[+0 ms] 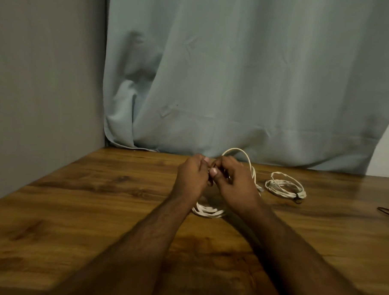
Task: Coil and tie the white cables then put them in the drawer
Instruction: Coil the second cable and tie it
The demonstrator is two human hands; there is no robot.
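White cable in thin loose loops, pinched by left hand and right hand above wood-grain worktop; tied coil toward far right edge.

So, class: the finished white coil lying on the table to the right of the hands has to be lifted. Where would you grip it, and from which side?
Grip the tied coil at its near right edge, where the dark tie bunches all the loops together. Come down from above with the right hand, since the coil lies flat on the wooden table and that bound spot probably keeps the loops from spilling.
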